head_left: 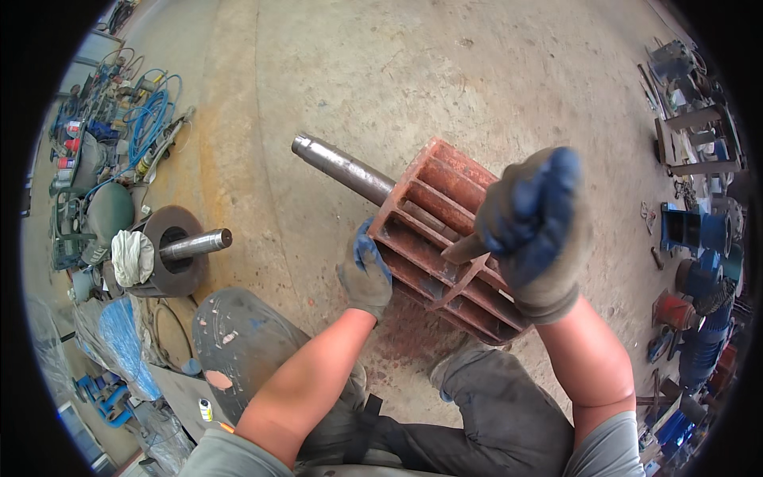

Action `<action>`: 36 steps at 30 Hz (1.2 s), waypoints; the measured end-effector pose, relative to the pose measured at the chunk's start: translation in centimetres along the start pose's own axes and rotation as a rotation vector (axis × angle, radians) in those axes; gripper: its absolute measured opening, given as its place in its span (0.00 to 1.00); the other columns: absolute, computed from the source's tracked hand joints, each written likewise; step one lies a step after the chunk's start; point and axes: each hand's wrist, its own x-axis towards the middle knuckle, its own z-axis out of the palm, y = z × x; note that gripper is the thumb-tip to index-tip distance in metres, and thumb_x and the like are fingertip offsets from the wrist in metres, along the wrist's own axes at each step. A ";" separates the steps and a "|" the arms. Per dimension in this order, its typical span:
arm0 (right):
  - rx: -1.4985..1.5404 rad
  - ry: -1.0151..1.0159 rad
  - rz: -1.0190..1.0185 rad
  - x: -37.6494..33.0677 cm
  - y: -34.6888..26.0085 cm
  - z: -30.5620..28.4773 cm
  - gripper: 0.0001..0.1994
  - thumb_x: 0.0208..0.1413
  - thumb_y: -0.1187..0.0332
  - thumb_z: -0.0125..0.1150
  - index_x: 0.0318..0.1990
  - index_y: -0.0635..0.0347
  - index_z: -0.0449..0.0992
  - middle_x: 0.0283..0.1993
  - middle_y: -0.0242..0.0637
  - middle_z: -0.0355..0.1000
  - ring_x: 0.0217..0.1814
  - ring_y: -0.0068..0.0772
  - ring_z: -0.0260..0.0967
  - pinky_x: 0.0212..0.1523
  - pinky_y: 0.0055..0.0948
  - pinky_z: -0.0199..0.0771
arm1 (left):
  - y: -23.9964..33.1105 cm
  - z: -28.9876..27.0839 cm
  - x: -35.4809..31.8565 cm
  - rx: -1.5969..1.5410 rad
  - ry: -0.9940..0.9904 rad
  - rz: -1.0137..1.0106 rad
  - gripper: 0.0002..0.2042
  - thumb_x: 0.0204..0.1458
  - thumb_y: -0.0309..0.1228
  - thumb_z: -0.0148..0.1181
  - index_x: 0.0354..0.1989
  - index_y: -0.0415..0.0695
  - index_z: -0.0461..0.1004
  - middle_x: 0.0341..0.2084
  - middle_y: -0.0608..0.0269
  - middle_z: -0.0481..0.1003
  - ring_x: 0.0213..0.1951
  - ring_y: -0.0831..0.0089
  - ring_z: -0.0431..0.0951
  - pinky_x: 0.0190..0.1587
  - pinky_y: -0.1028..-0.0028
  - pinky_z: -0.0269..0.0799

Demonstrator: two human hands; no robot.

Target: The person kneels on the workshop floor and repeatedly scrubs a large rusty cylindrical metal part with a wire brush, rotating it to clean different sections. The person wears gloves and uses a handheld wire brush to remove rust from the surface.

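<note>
A red-brown vaned rotor (445,215) lies on the floor in front of my knees, its bare steel shaft (342,168) pointing to the far left. My left hand (367,274), in a grey and blue work glove, grips the near left edge of the rotor's end plate. Above the rotor's right side is my gloved right hand (532,230), slightly blurred and closed around a flat brown tool (466,250). The tool's tip reaches down to the vanes by the middle ring; its handle is hidden in my fist.
To my left stands a dark round part with a steel shaft (195,244), a white rag (133,257) beside it. Blue hose (151,119) and cans lie farther left. Along the right side are motors (699,362), a red metal part (674,310) and a metal frame (699,143).
</note>
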 end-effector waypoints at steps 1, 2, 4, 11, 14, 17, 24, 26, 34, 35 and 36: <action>-0.024 -0.013 -0.037 -0.1 -0.1 0.1 0.23 0.77 0.45 0.56 0.35 0.54 0.70 0.23 0.28 0.65 0.20 0.20 0.61 0.21 0.25 0.65 | 0.0 0.0 0.0 0.013 -0.006 -0.011 0.35 0.75 0.63 0.42 0.66 0.42 0.78 0.54 0.46 0.85 0.56 0.52 0.85 0.64 0.59 0.75; -0.149 -0.017 0.014 -0.2 -0.1 0.2 0.23 0.78 0.46 0.55 0.35 0.55 0.71 0.23 0.28 0.65 0.20 0.20 0.61 0.21 0.25 0.65 | 0.0 -0.1 -0.1 0.016 -0.006 -0.013 0.35 0.75 0.62 0.42 0.66 0.42 0.78 0.54 0.46 0.85 0.56 0.52 0.85 0.63 0.59 0.75; -0.380 0.071 0.206 -0.5 0.5 0.8 0.22 0.78 0.47 0.55 0.36 0.55 0.71 0.23 0.28 0.66 0.20 0.21 0.61 0.22 0.25 0.66 | -0.1 -0.1 0.0 0.009 -0.004 0.000 0.35 0.75 0.62 0.42 0.66 0.42 0.78 0.54 0.46 0.85 0.56 0.52 0.86 0.63 0.59 0.75; -0.148 0.097 0.002 0.5 -0.9 0.6 0.26 0.80 0.45 0.46 0.33 0.57 0.67 0.22 0.30 0.61 0.17 0.25 0.63 0.15 0.27 0.69 | 0.0 0.2 0.2 0.014 0.012 -0.014 0.36 0.75 0.63 0.41 0.65 0.42 0.79 0.55 0.45 0.84 0.58 0.53 0.85 0.62 0.58 0.76; -0.307 0.014 0.063 0.3 -0.7 0.3 0.19 0.78 0.52 0.55 0.36 0.56 0.71 0.25 0.28 0.66 0.21 0.20 0.65 0.19 0.25 0.68 | -0.1 0.0 0.1 0.010 -0.008 -0.026 0.36 0.75 0.63 0.41 0.65 0.42 0.79 0.56 0.45 0.84 0.59 0.53 0.84 0.62 0.58 0.76; -0.342 0.004 0.144 -0.5 0.4 0.3 0.16 0.78 0.56 0.59 0.40 0.58 0.76 0.27 0.25 0.69 0.26 0.16 0.65 0.25 0.23 0.65 | -0.1 -0.1 0.0 0.017 -0.001 -0.014 0.36 0.75 0.63 0.41 0.66 0.42 0.79 0.56 0.46 0.84 0.59 0.53 0.84 0.62 0.59 0.76; -0.190 -0.076 -0.011 -1.6 0.8 -0.2 0.15 0.78 0.57 0.58 0.41 0.58 0.74 0.27 0.25 0.69 0.25 0.15 0.63 0.24 0.21 0.65 | 0.0 0.0 0.2 0.000 -0.009 -0.021 0.37 0.75 0.64 0.40 0.66 0.42 0.78 0.57 0.46 0.84 0.58 0.53 0.84 0.62 0.59 0.76; -0.348 -0.066 0.061 -1.7 0.9 0.0 0.12 0.78 0.61 0.59 0.40 0.57 0.75 0.28 0.25 0.71 0.27 0.13 0.65 0.26 0.20 0.67 | -0.1 0.1 0.1 -0.017 -0.009 0.006 0.37 0.75 0.65 0.40 0.65 0.42 0.79 0.56 0.46 0.84 0.58 0.53 0.84 0.62 0.59 0.76; -0.206 -0.013 -0.054 -2.7 2.2 -0.9 0.13 0.78 0.59 0.58 0.41 0.58 0.74 0.28 0.27 0.71 0.26 0.15 0.64 0.26 0.21 0.64 | -0.4 -0.1 0.2 0.009 -0.016 -0.005 0.35 0.76 0.63 0.42 0.66 0.42 0.78 0.56 0.45 0.84 0.59 0.52 0.83 0.64 0.58 0.75; -0.332 -0.052 0.026 -2.7 2.5 -1.0 0.13 0.77 0.59 0.59 0.42 0.58 0.74 0.29 0.27 0.70 0.27 0.16 0.65 0.27 0.21 0.66 | -0.2 0.0 0.2 0.012 -0.014 0.003 0.35 0.76 0.62 0.42 0.66 0.42 0.78 0.56 0.45 0.84 0.59 0.52 0.83 0.64 0.58 0.75; -0.306 -0.020 0.007 -2.9 2.7 -1.1 0.13 0.77 0.59 0.60 0.42 0.58 0.74 0.29 0.27 0.70 0.28 0.16 0.65 0.28 0.22 0.67 | 0.0 -0.1 0.2 0.016 -0.005 0.015 0.35 0.76 0.62 0.42 0.66 0.42 0.78 0.56 0.45 0.84 0.59 0.52 0.83 0.64 0.58 0.75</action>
